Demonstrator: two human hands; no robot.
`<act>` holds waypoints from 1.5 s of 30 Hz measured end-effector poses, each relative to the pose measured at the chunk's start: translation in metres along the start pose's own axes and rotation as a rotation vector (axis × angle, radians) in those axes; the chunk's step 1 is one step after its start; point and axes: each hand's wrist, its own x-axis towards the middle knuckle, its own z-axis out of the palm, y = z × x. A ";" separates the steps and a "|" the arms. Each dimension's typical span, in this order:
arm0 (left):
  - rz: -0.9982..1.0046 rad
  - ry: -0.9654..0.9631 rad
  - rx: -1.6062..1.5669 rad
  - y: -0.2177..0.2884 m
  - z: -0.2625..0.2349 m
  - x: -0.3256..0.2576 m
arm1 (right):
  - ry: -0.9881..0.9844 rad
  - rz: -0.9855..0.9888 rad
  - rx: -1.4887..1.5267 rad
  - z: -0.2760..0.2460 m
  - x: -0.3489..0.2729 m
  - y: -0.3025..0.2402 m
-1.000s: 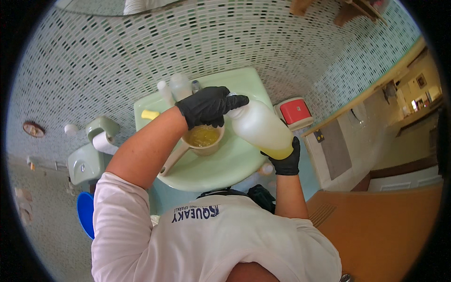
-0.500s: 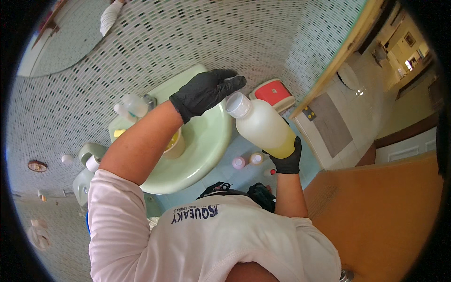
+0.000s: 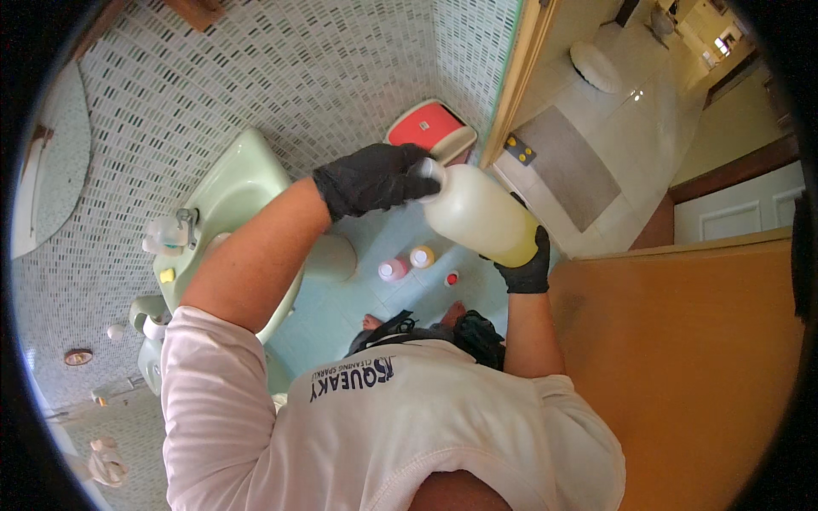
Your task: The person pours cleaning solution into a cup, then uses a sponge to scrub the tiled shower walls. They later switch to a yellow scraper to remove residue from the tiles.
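Observation:
A large translucent white bottle (image 3: 479, 211) with yellowish liquid in it is tilted in front of me, its neck toward the upper left. My right hand (image 3: 527, 271), in a black glove, wraps round the bottle's base. My left hand (image 3: 368, 180), gloved in black too, has its fingers closed round the whitish cap (image 3: 431, 175) at the neck. On the blue floor below stand a pink bottle (image 3: 393, 270) and a yellow-orange bottle (image 3: 422, 256), with a small red-topped container (image 3: 452, 278) beside them.
At the left, a pale green washbasin (image 3: 247, 183) bears a tap (image 3: 188, 223), a clear dispenser (image 3: 164, 234) and a yellow sponge (image 3: 167, 275). A red-lidded bin (image 3: 432, 128) stands against the tiled wall. To the right are a wooden door (image 3: 682, 341) and a grey mat (image 3: 569, 166).
My left hand has come down from above the neck and closed round the cap. The view has shifted right, and the basin now lies farther left. The right hand keeps its hold.

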 end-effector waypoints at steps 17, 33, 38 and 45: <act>0.136 -0.121 0.054 -0.037 0.069 0.156 | 0.406 -0.095 -0.730 -0.132 -0.003 -0.003; -0.005 0.304 0.332 -0.375 0.238 0.407 | 1.137 0.310 -0.610 -0.301 -0.036 0.062; -0.252 0.324 0.341 -0.466 0.259 0.441 | 1.301 0.488 -0.605 -0.332 -0.092 0.072; -0.328 0.386 0.317 -0.543 0.288 0.440 | 1.302 0.594 -0.590 -0.355 -0.103 0.098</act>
